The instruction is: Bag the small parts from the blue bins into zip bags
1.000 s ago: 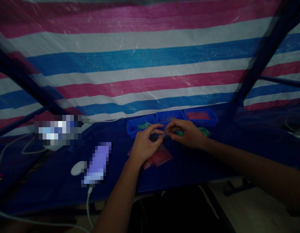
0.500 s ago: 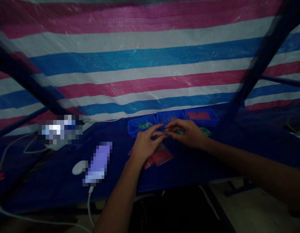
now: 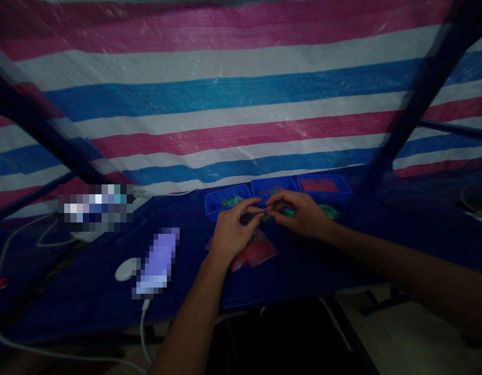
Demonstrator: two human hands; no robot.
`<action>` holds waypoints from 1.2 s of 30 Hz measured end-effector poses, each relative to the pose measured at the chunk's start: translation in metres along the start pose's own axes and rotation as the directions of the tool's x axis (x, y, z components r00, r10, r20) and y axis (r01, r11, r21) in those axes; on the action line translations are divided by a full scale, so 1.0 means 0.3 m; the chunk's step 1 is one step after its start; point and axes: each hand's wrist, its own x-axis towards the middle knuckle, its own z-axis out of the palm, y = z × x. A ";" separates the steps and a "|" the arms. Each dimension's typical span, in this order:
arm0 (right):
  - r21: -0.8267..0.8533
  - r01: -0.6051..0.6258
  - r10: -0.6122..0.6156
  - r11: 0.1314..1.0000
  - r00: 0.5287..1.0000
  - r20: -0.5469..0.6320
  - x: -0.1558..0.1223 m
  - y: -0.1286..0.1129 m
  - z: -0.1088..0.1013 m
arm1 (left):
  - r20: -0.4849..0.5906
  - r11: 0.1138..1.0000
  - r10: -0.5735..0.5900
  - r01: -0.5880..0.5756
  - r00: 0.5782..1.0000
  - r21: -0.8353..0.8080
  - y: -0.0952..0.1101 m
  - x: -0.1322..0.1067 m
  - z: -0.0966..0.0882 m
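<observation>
My left hand (image 3: 233, 231) and my right hand (image 3: 302, 212) meet fingertip to fingertip above the table, just in front of the blue bins. Both are pinched, and whatever lies between the fingers is too small and dark to name. Beneath my left hand and partly hidden by it are red plastic bags (image 3: 260, 251) on the table. Green pieces (image 3: 329, 210) lie beside my right hand, some of them behind its fingers. The left bin (image 3: 213, 207) contains green pieces, the middle bin (image 3: 273, 183) small things I cannot make out, and the right bin (image 3: 344, 195) something flat and red.
The blue table (image 3: 178, 317) carries a blurred-out phone (image 3: 159, 263) with a white cable (image 3: 146, 312), a round white object (image 3: 127, 269) and a power strip (image 3: 93, 233). Dark blue posts (image 3: 410, 112) stand at both sides, before a striped plastic sheet (image 3: 225, 99).
Both hands stay almost where they were. The fingers of my left hand have shifted slightly, still close to those of my right hand.
</observation>
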 end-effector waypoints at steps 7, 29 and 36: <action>-0.070 0.027 -0.026 0.997 1.000 0.011 0.000 -0.007 0.002 | 0.003 1.000 0.002 -0.002 1.000 -0.016 0.008 -0.003 0.005; -0.122 0.036 -0.033 0.992 0.999 0.024 -0.002 0.009 0.005 | -0.001 0.998 0.007 -0.008 1.000 -0.060 0.013 -0.001 0.006; -0.133 -0.039 0.028 0.990 0.997 -0.077 -0.001 0.001 0.008 | -0.018 0.999 0.014 -0.015 1.000 -0.041 0.010 -0.002 0.007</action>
